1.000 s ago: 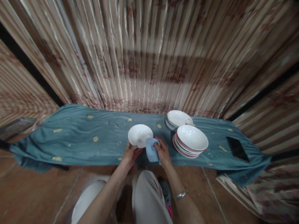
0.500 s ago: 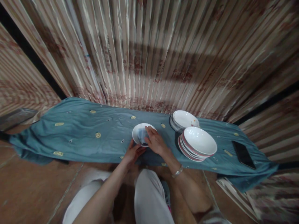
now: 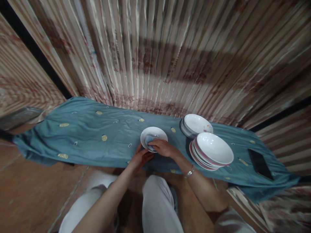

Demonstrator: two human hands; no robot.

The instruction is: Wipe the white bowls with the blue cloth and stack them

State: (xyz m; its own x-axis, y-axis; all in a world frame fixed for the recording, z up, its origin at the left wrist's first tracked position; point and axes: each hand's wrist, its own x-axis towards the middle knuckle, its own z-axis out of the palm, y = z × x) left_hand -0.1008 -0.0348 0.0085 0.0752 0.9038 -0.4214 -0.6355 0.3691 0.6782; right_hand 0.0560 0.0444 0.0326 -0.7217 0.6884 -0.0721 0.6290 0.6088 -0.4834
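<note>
A small white bowl (image 3: 160, 133) sits on the teal patterned cloth near the middle of the table's front edge. My left hand (image 3: 141, 158) holds the bowl's near left rim, its fingers partly tucked under the side. Inside the bowl, my right hand (image 3: 164, 148) presses a bunched light-blue cloth (image 3: 150, 139) against the bottom. The right fingers are bent closed on the cloth, and their tips are partly hidden in it.
To the right stands a stack of white bowls (image 3: 215, 149) with red bands. Behind it is a stack of flower-patterned white dishes (image 3: 197, 123). A black phone (image 3: 260, 164) lies farther right on the tablecloth (image 3: 87, 136). Pleated curtains (image 3: 155, 58) hang behind the table.
My right hand has gone from lying spread over the blue cloth to closing on it low in the bowl. The cloth, flat before, is now bunched. My left hand stays at the rim.
</note>
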